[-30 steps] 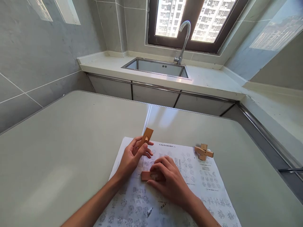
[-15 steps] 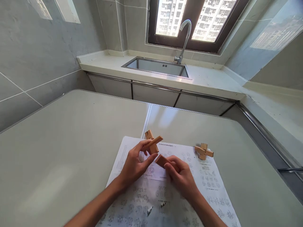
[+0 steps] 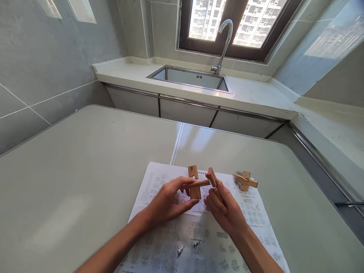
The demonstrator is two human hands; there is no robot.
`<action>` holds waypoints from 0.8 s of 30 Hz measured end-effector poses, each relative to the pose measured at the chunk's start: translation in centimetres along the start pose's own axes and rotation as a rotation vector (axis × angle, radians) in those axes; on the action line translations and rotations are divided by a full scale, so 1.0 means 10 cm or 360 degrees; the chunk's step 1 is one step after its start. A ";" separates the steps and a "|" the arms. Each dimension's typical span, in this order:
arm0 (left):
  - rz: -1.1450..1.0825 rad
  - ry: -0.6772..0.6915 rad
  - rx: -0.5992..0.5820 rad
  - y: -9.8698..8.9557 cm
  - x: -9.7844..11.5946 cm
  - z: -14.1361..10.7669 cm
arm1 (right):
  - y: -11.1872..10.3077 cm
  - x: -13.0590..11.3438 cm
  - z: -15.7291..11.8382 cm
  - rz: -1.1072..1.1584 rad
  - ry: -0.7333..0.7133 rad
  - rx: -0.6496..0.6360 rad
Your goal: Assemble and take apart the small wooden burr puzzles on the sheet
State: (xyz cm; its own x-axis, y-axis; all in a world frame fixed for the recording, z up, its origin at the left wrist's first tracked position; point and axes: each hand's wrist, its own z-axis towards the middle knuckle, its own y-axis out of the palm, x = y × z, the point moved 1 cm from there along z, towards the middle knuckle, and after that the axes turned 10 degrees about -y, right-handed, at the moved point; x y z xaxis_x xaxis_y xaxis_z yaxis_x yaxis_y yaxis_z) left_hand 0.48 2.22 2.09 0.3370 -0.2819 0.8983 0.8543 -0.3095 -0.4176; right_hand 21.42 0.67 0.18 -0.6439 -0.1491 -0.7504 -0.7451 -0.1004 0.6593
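Observation:
My left hand [image 3: 174,199] is closed on two crossed wooden puzzle pieces. One is a flat notched piece [image 3: 195,192] with dark marks at both ends; the other is a thin bar [image 3: 202,183] lying across it and pointing right. My right hand [image 3: 226,206] pinches a separate wooden puzzle piece [image 3: 211,176], tilted upward, its lower part hidden by the fingers. This piece is very close to the bar's right end; whether they touch I cannot tell. Under both hands lies a printed instruction sheet [image 3: 159,231] with rows of small diagrams and torn spots.
An assembled cross of wooden pieces [image 3: 246,181] rests on the sheet's upper right part. The pale table [image 3: 85,170] has a seam running away from me. Beyond it stand a counter [image 3: 256,89] with a sink [image 3: 187,79] and a faucet [image 3: 226,41] below a window.
The crossed pieces in my left hand have turned more upright and shifted right and down. My right hand has turned, raising its piece from low beside them to upright at the bar's end.

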 end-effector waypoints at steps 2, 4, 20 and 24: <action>-0.0063 -0.0046 -0.0074 -0.01 0.01 0.01 | 0.00 0.03 -0.01 -0.0074 0.0037 -0.0076; -0.0154 -0.0095 -0.0152 -0.01 0.02 0.01 | -0.02 0.04 -0.01 -0.0124 0.0047 -0.0071; -0.0664 -0.0361 -0.0264 -0.09 0.10 0.03 | 0.02 0.03 0.01 -0.0043 0.0168 -0.0137; -0.0644 -0.0337 -0.0271 -0.09 0.09 0.01 | 0.04 0.04 -0.02 -0.0092 0.0230 -0.0153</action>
State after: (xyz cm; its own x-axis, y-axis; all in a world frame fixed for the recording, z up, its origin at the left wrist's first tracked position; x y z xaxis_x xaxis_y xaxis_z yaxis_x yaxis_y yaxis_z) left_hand 0.09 2.32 3.31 0.0792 0.0775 0.9938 0.8626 -0.5051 -0.0293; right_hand 20.88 0.37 0.11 -0.5638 -0.2794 -0.7772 -0.7556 -0.2055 0.6220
